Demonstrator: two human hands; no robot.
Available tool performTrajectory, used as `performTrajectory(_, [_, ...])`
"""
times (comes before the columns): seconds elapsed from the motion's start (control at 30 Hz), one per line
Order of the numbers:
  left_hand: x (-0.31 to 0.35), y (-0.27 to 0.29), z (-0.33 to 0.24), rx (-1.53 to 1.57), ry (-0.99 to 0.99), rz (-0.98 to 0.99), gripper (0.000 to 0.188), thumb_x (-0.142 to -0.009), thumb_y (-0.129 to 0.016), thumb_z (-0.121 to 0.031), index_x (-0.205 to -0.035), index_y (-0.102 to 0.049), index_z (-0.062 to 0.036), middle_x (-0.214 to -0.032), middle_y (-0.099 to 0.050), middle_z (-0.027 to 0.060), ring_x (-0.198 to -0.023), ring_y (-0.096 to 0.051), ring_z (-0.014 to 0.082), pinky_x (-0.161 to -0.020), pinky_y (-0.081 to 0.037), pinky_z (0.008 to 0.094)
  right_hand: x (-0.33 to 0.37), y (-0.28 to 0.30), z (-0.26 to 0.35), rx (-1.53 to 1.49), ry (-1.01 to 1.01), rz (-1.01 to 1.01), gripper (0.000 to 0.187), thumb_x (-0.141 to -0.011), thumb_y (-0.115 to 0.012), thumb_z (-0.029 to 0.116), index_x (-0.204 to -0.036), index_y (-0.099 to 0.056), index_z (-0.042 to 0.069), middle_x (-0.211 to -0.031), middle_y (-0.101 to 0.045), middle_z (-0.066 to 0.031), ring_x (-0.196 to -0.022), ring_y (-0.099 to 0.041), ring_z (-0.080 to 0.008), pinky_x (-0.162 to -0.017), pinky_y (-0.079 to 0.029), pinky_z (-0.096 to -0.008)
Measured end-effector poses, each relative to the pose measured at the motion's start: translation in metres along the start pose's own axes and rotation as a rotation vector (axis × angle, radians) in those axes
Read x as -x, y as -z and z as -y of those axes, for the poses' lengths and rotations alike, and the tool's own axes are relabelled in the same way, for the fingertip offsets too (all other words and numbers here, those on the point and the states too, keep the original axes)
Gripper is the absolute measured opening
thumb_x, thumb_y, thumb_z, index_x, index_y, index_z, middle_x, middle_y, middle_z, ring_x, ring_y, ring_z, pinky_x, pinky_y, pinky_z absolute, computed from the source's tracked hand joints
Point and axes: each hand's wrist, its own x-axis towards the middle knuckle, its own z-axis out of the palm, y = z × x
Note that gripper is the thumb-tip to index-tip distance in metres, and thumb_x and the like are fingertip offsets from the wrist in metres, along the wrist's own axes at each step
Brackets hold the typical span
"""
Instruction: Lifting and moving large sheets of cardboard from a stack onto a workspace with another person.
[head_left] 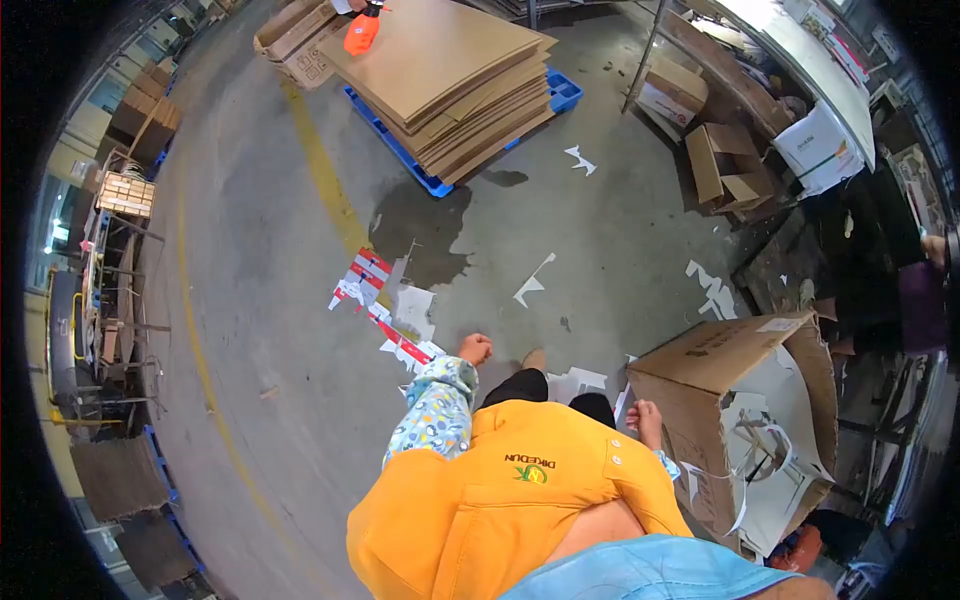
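Note:
My left hand (475,349) is curled into a fist with nothing in it, at the end of a patterned sleeve (436,408), above the concrete floor. My right hand (646,417) hangs with its fingers curled and nothing visible in them, right beside the near corner of a large open cardboard box (722,352). That box lies tipped on its side and holds white paper scraps (778,450). My orange vest (505,500) fills the lower middle of the view. One foot (534,358) shows on the floor between the hands.
Red-and-white and white paper scraps (372,290) litter the floor around a dark wet patch (420,232). A stack of flat cardboard sheets (450,75) rests on a blue pallet (563,92), with another person's hand on an orange object (362,34) there. Open boxes (725,168) stand at the right, racks (105,300) at the left.

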Motion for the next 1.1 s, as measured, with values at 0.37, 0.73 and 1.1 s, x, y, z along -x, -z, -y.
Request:
performTrajectory(0.37, [-0.034,-0.033,-0.09,0.116,0.032,0.042,0.016,-0.074,-0.053,-0.009,-0.089,-0.056,-0.0039,-0.068,-0.059,0.0065,-0.056,-0.054,0.0134,-0.044,-0.041,0.026,-0.072,-0.003,0.085,-0.008,-0.006,-0.012,0.023,-0.087,-0.046,0.028,-0.083,-0.052,0.005,-0.068,-0.055,-0.003,-0.051,-0.051,-0.0094,-0.046,-0.041,-0.0224])
performTrajectory(0.73, [-0.074,-0.082,-0.176,0.047,0.021,-0.072,0.018,-0.074,-0.055,-0.01,-0.09,-0.057,-0.0032,-0.067,-0.06,0.0056,-0.054,-0.054,0.0131,-0.043,-0.041,0.0265,-0.191,0.051,0.156,-0.102,-0.018,0.126,0.023,-0.09,-0.044,0.027,-0.086,-0.05,0.006,-0.066,-0.053,-0.0019,-0.049,-0.05,-0.0095,-0.045,-0.042,-0.0225])
performTrajectory(1.1, [-0.093,-0.148,-0.262,0.12,-0.058,-0.005,0.019,-0.075,-0.054,-0.008,-0.092,-0.057,-0.0007,-0.069,-0.059,0.0069,-0.058,-0.055,0.0135,-0.047,-0.042,0.0259,-0.242,0.121,0.187,-0.098,-0.032,0.041,0.023,-0.091,-0.044,0.029,-0.086,-0.05,0.007,-0.066,-0.055,-0.0035,-0.05,-0.052,-0.0123,-0.045,-0.044,-0.0248])
